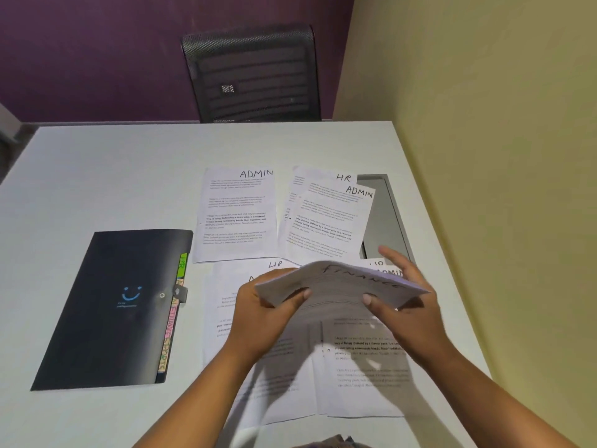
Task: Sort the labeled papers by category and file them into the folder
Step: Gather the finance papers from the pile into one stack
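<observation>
The table [97, 176] runs out ahead of me, with a mesh chair [255, 76] past its far edge at twelve o'clock. The black folder [106, 312] is the biggest thing on it. It lies flat at nine o'clock from my hands, well apart from them, with its long axis running from about one o'clock to seven.

A single ADMIN sheet [237, 215] lies at eleven o'clock. A fanned pile [326, 218] showing HR and ADMIN headings lies at one o'clock. More loose sheets [365, 376] are spread directly under my wrists.

Above those I hold the FINANCE paper [342, 282] clear of the table, tipped away from me, with its heading along the far edge. I cannot tell whether it is one sheet or a thin sheaf. My left hand [258, 315] grips its left edge, thumb on the near face and fingers curled behind. My right hand [410, 305] pinches its right side, thumb on the near face and the fingers behind the sheet.

The folder's coloured tabs [169, 321] line the edge that faces me, and the pink one reading FINANCE sits about midway along. The clasp [179, 292] looks fastened over that edge.

So the paper's home is straight to my left, with the opening side turned toward it, and my left hand is the nearer one. With the flap shut, I judge that hand would have to let go and undo the clasp while the right keeps the paper. Otherwise the paper goes down on the table first.
</observation>
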Action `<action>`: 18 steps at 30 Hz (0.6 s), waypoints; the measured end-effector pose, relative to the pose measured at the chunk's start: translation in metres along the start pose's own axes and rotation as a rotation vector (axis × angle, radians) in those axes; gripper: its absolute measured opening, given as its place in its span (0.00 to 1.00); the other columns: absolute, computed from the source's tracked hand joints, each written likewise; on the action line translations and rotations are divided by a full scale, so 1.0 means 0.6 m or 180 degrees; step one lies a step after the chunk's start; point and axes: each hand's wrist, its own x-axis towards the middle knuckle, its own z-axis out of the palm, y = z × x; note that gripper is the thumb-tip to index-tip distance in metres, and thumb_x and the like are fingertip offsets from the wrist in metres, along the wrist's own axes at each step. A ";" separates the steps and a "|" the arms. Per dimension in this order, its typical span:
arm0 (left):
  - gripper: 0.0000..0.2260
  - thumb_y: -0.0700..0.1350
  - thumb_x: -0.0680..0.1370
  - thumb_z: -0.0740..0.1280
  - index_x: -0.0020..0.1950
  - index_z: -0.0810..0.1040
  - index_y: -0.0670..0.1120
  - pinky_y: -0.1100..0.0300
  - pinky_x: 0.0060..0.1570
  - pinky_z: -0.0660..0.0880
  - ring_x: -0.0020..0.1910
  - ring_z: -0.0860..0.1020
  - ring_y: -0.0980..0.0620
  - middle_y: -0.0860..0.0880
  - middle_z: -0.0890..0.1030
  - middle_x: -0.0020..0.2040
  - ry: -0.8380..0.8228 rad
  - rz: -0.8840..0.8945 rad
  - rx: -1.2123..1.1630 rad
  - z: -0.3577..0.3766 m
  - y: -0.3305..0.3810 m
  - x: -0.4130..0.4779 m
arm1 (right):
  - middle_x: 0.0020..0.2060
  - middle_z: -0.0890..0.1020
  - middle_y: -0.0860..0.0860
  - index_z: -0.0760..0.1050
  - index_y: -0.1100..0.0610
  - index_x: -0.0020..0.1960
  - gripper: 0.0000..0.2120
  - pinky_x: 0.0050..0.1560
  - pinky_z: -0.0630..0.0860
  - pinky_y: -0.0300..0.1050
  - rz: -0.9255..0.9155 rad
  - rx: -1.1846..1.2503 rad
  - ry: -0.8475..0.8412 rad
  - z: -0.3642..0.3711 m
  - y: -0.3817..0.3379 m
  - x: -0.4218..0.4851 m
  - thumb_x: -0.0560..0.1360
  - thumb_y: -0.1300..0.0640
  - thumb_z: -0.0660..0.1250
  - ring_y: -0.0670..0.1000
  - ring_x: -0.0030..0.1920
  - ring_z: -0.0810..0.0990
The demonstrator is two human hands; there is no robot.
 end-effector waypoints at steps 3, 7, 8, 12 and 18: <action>0.13 0.39 0.72 0.76 0.46 0.81 0.58 0.66 0.47 0.80 0.48 0.84 0.61 0.64 0.85 0.42 0.0061 -0.0323 0.0105 0.008 -0.031 0.005 | 0.51 0.84 0.44 0.77 0.45 0.54 0.20 0.41 0.79 0.31 0.0660 0.0017 -0.0057 0.020 0.028 0.003 0.68 0.61 0.78 0.47 0.55 0.83; 0.13 0.39 0.73 0.75 0.47 0.81 0.59 0.69 0.44 0.79 0.46 0.83 0.64 0.63 0.85 0.41 0.0146 -0.0210 0.0245 0.002 -0.050 0.016 | 0.44 0.86 0.40 0.78 0.44 0.52 0.17 0.39 0.78 0.29 0.0623 -0.0107 0.0041 0.019 0.046 0.012 0.69 0.59 0.78 0.39 0.47 0.84; 0.12 0.40 0.73 0.75 0.47 0.82 0.58 0.69 0.44 0.79 0.46 0.83 0.64 0.62 0.85 0.42 0.0167 -0.0182 0.0274 0.000 -0.055 0.018 | 0.44 0.86 0.40 0.78 0.45 0.53 0.18 0.40 0.79 0.29 0.0637 -0.0129 0.0047 0.020 0.049 0.013 0.69 0.58 0.78 0.38 0.46 0.84; 0.11 0.43 0.75 0.74 0.47 0.81 0.60 0.69 0.46 0.78 0.50 0.83 0.61 0.66 0.84 0.41 0.0098 -0.0400 0.0379 -0.001 -0.074 0.021 | 0.52 0.84 0.43 0.77 0.51 0.62 0.20 0.46 0.80 0.34 0.0777 -0.0576 -0.0286 0.032 0.067 0.019 0.72 0.57 0.76 0.46 0.54 0.83; 0.07 0.39 0.74 0.74 0.50 0.83 0.49 0.61 0.48 0.81 0.49 0.85 0.56 0.55 0.87 0.46 0.0264 -0.0569 -0.0218 -0.045 -0.045 0.027 | 0.48 0.86 0.37 0.81 0.47 0.55 0.08 0.46 0.79 0.32 0.0359 -0.0941 -0.0507 0.025 0.025 0.014 0.78 0.55 0.68 0.37 0.49 0.83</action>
